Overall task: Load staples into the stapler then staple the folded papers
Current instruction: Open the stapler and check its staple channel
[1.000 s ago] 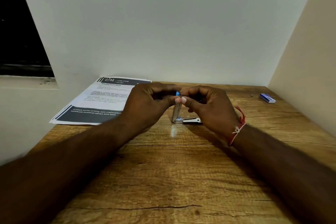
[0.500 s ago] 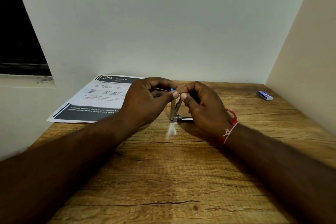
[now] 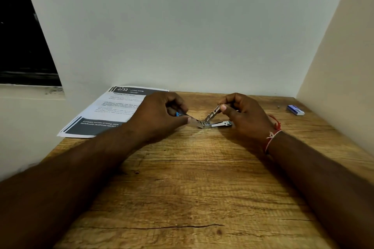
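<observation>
The papers (image 3: 113,111) lie flat at the back left of the table (image 3: 192,188). Just beside them, the left hand (image 3: 159,115) has its fingers curled round the stapler's top part, the one with the blue end. The stapler (image 3: 204,123) sits in the middle of the table, between the hands, spread wide open. Its bottom part lies flat on the wood. The right hand (image 3: 247,115) pinches the middle part, which tilts up. A red and white string (image 3: 274,133) is tied on that wrist. A small blue box (image 3: 295,110) lies far right.
</observation>
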A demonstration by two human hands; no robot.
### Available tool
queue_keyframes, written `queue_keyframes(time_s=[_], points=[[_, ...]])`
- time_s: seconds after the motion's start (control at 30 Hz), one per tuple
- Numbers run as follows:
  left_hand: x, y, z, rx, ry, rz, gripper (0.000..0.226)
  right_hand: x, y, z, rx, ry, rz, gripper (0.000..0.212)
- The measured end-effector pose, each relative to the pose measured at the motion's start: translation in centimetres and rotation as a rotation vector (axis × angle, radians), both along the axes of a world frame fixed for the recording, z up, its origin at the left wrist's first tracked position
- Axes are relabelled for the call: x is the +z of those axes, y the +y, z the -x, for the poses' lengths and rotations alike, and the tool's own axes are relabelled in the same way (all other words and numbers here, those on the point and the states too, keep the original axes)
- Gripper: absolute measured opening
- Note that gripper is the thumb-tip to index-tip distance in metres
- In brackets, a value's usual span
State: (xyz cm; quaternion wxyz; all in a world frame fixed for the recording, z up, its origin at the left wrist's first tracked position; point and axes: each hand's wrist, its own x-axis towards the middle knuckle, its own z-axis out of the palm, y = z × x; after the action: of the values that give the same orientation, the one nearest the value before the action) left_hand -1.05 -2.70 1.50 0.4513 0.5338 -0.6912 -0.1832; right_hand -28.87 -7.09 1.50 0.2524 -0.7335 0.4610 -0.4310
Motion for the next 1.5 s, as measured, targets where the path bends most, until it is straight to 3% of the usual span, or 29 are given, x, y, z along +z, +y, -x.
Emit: queue_keyframes(time_s=[0.23, 0.4, 0.57, 0.73, 0.87, 1.03, 1.2, 1.5], points=[[-0.4, 0.7, 0.4, -0.11, -0.118, -0.116, 0.03, 0.2, 0.4, 0.8, 0.105, -0.063, -0.037, 0.011], [-0.3, 1.2, 1.5, -0.195, -0.163, 0.051, 0.053, -0.3, 0.5, 0.4, 0.183, -0.148, -0.111, 0.011], [-0.9, 0.8, 1.8, -0.264, -0.343, 0.203, 0.044, -0.4, 0.4, 0.3, 0.213, -0.18, -0.143, 0.013], [-1.2, 0.5, 1.9, -0.293, -0.405, 0.271, 0.042, -0.6, 0.4, 0.2, 0.21, -0.213, -0.162, 0.01], [-1.4, 0.2, 1.8, -0.278, -0.422, 0.292, 0.041, -0.6, 0.3, 0.1, 0.206, -0.201, -0.153, 0.009], [-1.3, 0.2, 2.0, -0.281, -0.387, 0.284, 0.023, -0.7, 0.0, 0.1, 0.19, -0.187, -0.145, 0.009], [-1.6, 0.4, 2.2, -0.268, -0.331, 0.254, 0.051, -0.7, -0.1, 0.2, 0.188, -0.16, -0.123, 0.008], [-1.4, 0.3, 2.1, -0.264, -0.396, 0.262, 0.041, -0.7, 0.0, 0.2, 0.193, -0.158, -0.122, 0.011]])
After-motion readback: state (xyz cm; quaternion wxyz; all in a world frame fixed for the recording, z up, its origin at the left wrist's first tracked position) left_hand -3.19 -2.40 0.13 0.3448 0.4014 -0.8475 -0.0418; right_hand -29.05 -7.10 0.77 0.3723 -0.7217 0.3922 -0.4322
